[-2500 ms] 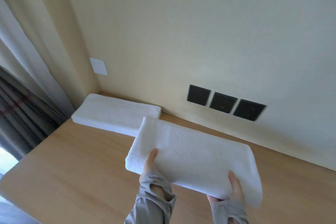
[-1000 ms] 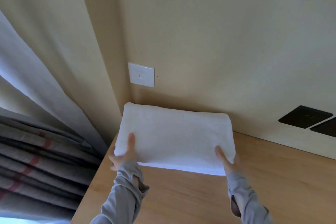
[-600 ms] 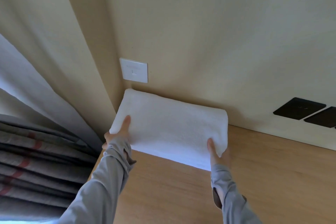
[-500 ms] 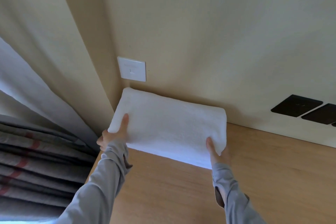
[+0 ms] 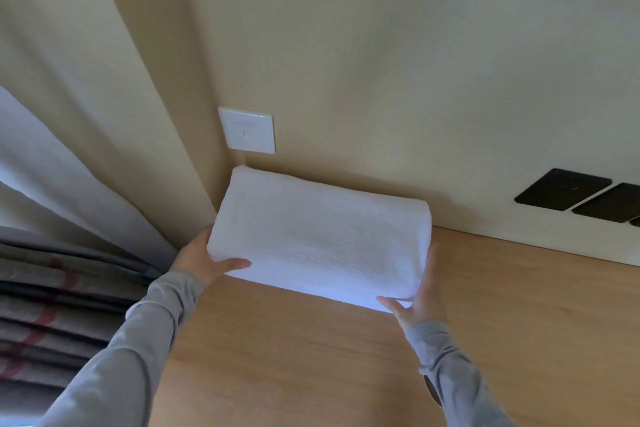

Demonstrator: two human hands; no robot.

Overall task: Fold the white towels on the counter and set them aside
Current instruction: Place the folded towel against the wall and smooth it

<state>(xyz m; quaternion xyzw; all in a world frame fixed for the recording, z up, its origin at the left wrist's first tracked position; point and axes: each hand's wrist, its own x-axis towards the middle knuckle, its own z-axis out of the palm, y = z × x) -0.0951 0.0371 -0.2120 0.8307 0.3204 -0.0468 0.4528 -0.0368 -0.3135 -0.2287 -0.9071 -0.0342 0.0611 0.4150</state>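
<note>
Observed folded white towel (image 5: 322, 239) at centre frame in counter (image 5: 311, 357) corner, steadied by left hand (image 5: 202, 260), fingers hidden, grip indeterminate, and right hand (image 5: 420, 302), fingers (image 5: 430, 267) straight against its end; judged folded and placed, release remaining.

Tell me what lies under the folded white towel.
A strip of what looks like another white towel shows beneath the top towel along its near edge, on the counter. Its rest is covered.
</note>
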